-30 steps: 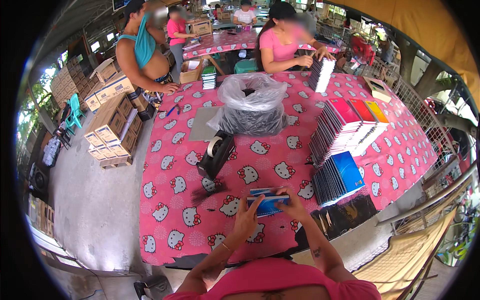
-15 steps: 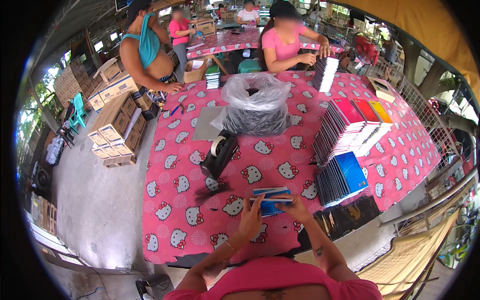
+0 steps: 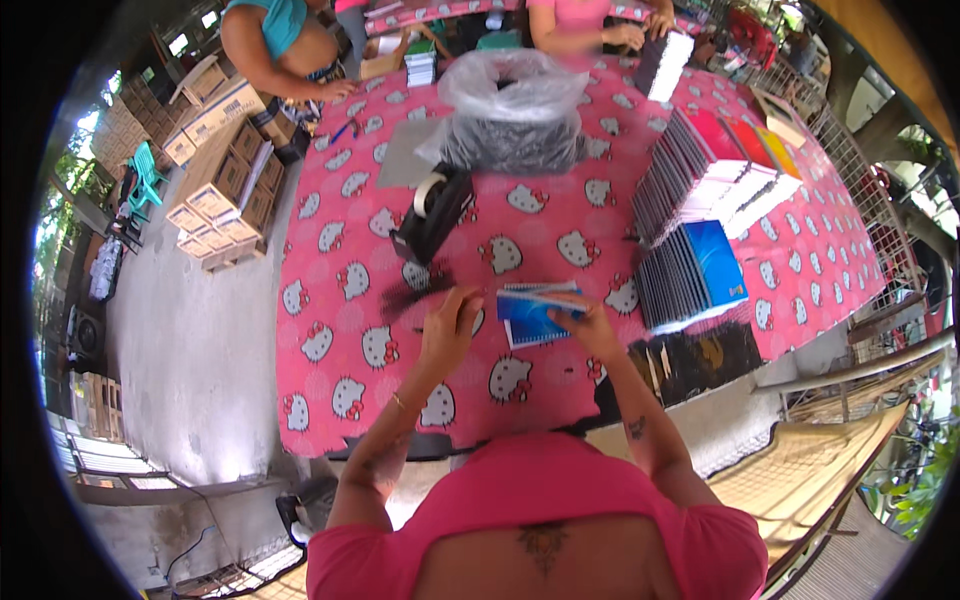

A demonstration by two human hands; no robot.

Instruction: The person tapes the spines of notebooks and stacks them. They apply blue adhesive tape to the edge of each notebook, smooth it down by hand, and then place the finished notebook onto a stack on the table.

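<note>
Holding a blue spiral notebook (image 3: 532,312) between both hands, we see our right hand (image 3: 592,330) curled over its right edge, fingers closed on the cover, while our left hand (image 3: 450,325) sits at its left side with the fingertips bent down near the spiral edge; whether the left fingers actually pinch the book we cannot tell. The notebook lies low over the pink cartoon-cat tablecloth (image 3: 345,300), near the table's front edge.

Just left of the left hand lies one small heap of black binding pieces (image 3: 415,292). Beyond it stands one black tape dispenser (image 3: 432,213), and behind that one clear plastic bag (image 3: 510,110) filled with dark pieces, beside one grey sheet (image 3: 405,152).

To the right of the right hand we count two groups of stacked notebooks: a near one with a blue cover on top (image 3: 693,275), and a farther, larger row showing red, orange and yellow covers (image 3: 715,170).

Two other people stand at the table's far side, one person in a teal top (image 3: 280,40) and one person in pink (image 3: 580,20). Cardboard boxes (image 3: 215,180) are piled on the concrete floor to the left.
</note>
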